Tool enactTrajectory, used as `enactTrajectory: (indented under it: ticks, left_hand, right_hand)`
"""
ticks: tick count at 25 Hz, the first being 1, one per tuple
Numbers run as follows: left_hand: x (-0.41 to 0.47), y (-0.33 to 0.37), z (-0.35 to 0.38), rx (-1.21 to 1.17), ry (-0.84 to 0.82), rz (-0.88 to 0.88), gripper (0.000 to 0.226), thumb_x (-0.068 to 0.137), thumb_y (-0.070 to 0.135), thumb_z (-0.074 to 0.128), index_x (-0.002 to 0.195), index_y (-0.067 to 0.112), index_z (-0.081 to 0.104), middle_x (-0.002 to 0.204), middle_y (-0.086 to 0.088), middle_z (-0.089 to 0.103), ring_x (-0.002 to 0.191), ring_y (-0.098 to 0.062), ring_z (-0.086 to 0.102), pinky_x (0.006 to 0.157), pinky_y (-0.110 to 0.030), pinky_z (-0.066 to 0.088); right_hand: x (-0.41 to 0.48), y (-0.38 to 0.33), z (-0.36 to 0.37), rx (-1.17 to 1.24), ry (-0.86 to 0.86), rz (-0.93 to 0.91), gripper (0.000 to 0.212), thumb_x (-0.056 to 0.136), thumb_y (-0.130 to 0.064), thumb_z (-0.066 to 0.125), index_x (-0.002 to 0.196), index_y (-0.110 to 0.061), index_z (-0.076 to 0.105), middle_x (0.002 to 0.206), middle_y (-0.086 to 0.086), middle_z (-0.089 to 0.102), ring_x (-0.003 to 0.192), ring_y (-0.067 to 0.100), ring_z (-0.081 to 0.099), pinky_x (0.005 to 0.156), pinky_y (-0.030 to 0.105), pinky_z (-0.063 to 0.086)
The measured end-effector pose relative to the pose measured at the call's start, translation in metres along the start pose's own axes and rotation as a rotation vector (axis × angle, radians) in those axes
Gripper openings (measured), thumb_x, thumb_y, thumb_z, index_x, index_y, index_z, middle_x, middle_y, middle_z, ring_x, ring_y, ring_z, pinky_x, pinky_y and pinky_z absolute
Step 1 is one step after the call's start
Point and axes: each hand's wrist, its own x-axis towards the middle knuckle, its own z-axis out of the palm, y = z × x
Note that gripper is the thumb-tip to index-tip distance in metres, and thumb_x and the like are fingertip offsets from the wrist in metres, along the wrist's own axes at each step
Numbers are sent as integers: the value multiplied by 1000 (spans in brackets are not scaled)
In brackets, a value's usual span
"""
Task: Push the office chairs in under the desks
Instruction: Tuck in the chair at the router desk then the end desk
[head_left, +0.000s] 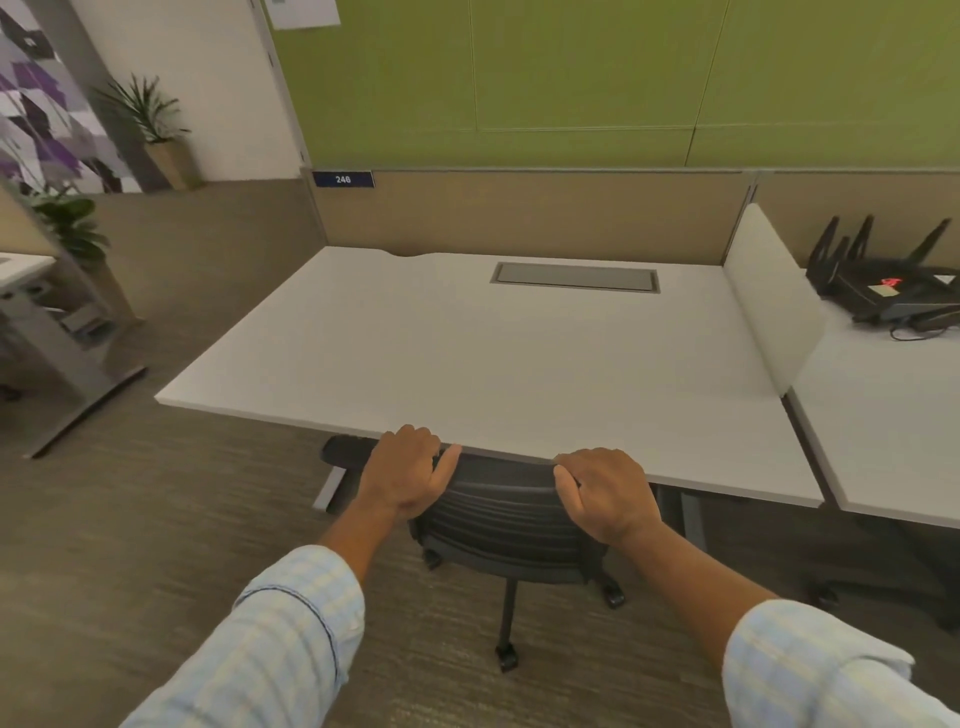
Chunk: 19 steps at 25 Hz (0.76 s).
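Chair (498, 514): black, ribbed backrest, standing at the near edge of the white desk (519, 353) with its seat hidden beneath the desktop. The top of the backrest sits just under the desk's front edge, at about the middle of that edge. One armrest (345, 449) shows to the left of the backrest, partly under the desktop. Two base legs with castors (506, 657) reach out over the grey carpet (130, 545) toward the person.

Left hand (408, 473): placed on the top left corner of the backrest, fingers curled over the far side of the rim, thumb stretched along the top edge. It has hold of the backrest.

Right hand (605, 491): placed on the top right corner of the backrest, fingers bent down over the rim and thumb tucked at the inner side (grip closed around the edge). The backrest spans the gap between the two hands; both knuckle lines touch or nearly touch the desk edge.

Both forearms come in from the bottom of the view, in light checked sleeves (280, 639) rolled back from the wrists.

Desk surface: bare apart from a grey cable hatch (574, 277) set in near the back. A white divider (769, 296) stands along its right side; beyond it, on the next desk, lies a black router (893, 291) with upright antennas.
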Motion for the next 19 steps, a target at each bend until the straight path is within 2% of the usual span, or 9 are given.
enactTrajectory:
  ticks: [7, 12, 16, 19]
  left_hand:
    - [18, -12, -2, 41, -26, 12, 55, 105, 61, 34, 68, 21, 44, 68, 5, 42, 66, -22, 44, 67, -39, 33]
    - [27, -46, -1, 6, 23, 34, 51, 103, 56, 39, 67, 21, 48, 65, 8, 43, 57, -11, 39, 63, -33, 29]
    - [26, -56, 3, -36, 35, -13, 58, 104, 58, 36, 66, 20, 60, 61, 7, 55, 52, -12, 47, 61, -31, 31]
    - [33, -46, 3, -29, 25, -7, 62, 104, 61, 33, 60, 25, 58, 55, 9, 53, 47, -10, 46, 56, -28, 29]
  right_hand:
    - [11, -4, 4, -40, -18, 55, 48, 105, -42, 27, 67, -23, 50, 60, -4, 50, 56, 18, 49, 61, 41, 49]
    - [24, -29, 20, -64, -27, 80, 54, 105, -44, 24, 69, -20, 56, 61, -4, 54, 56, 18, 51, 63, 39, 49]
    - [36, -30, 23, -66, -39, 80, 53, 103, -43, 27, 66, -18, 56, 58, -3, 54, 54, 19, 52, 60, 40, 50]
    - [41, -17, 18, -45, -33, 102, 53, 102, -44, 28, 65, -19, 56, 58, -2, 55, 55, 19, 53, 60, 42, 53]
